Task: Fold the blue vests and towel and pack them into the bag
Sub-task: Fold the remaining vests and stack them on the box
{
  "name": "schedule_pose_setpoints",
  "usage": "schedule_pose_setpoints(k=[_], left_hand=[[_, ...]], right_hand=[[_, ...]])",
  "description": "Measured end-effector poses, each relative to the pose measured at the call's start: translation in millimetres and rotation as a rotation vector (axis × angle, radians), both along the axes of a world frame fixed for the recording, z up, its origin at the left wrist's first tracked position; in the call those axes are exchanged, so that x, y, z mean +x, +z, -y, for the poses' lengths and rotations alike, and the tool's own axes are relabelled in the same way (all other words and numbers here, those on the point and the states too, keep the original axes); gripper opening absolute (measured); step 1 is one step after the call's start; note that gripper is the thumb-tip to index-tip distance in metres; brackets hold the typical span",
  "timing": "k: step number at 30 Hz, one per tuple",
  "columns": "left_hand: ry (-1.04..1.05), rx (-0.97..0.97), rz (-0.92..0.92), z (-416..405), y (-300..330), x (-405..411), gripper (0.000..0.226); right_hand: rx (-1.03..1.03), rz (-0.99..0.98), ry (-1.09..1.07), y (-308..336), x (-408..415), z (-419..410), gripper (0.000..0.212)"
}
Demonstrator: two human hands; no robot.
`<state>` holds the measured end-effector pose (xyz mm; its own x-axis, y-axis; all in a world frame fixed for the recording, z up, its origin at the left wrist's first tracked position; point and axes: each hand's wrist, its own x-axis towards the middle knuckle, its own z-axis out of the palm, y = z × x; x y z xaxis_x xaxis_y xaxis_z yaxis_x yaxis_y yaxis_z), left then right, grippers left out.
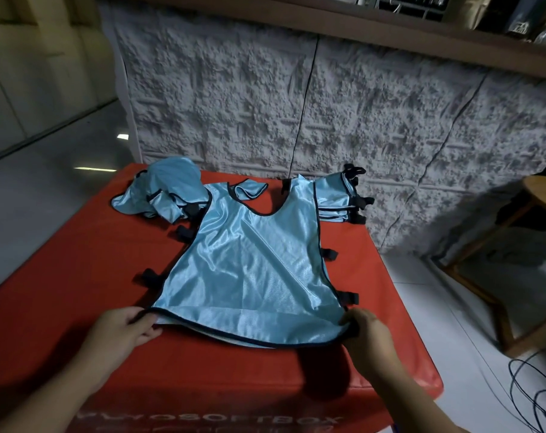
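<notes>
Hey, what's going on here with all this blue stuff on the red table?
A person is folding blue vests. One vest lies spread flat on the red table; the left hand and right hand each pinch a corner of its near hem. A neat folded stack sits at the far right, and a crumpled pile waits at the far left. No bag is visible.

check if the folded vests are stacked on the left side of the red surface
No, the neat folded stack sits at the far right of the red surface; the heap at the far left is crumpled, unfolded vests.
</notes>
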<state>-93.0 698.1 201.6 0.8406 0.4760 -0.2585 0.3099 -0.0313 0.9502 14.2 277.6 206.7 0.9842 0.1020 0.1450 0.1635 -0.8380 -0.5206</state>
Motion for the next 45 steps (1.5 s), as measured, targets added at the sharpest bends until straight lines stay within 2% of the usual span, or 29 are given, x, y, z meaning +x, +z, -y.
schedule_pose_setpoints(k=[3,6,9,11,14,19,24,27,29,31,34,36,39,40,43,45], left_hand=[[-0.01,-0.005,-0.012,-1,3,0,0.016],[-0.026,0.038,-0.019,-1,7,0,0.014],[-0.041,0.074,-0.038,-4,5,1,0.014],[-0.052,0.076,-0.049,-6,3,1,0.015],[-0.067,0.073,-0.062,-8,0,3,0.021],[-0.096,0.028,-0.042,-9,-3,6,0.037],[-0.11,0.093,0.002,-4,-3,8,0.035],[-0.09,0.197,-0.003,-8,-6,9,0.038],[-0.096,0.362,0.018,-11,-5,5,0.032],[-0.122,0.622,0.092,-16,-3,0,0.029],[-0.211,0.823,0.188,-21,-2,-3,0.018],[-0.268,0.81,0.25,-22,9,-7,0.008],[-0.323,0.759,0.301,-22,28,-12,0.012],[-0.352,0.772,0.312,-21,34,-14,0.006],[-0.44,0.825,0.313,-20,52,-24,0.039],[-0.476,0.839,0.321,-17,63,-35,0.043]], right_hand=[[0.066,-0.049,-0.011,0,0,4,0.049],[0.331,-0.132,0.022,8,-2,4,0.023],[0.534,-0.21,0.007,13,-2,3,0.024],[0.602,-0.222,-0.056,10,0,4,0.026],[0.697,-0.24,-0.161,8,3,4,0.016],[0.784,-0.187,-0.197,13,6,1,0.015],[0.685,-0.095,-0.223,11,10,2,0.015],[0.407,0.095,-0.178,5,14,7,0.013],[0.197,0.197,-0.099,5,11,8,0.007],[0.086,0.249,-0.059,8,6,7,0.009],[0.093,0.303,-0.024,24,-5,5,0.013],[0.168,0.286,-0.012,42,-13,2,0.01],[0.241,0.178,0.009,63,-23,4,0.045],[0.244,0.17,0.04,68,-26,7,0.055],[0.327,0.143,0.086,84,-36,14,0.078],[0.355,0.119,0.102,95,-47,19,0.072]])
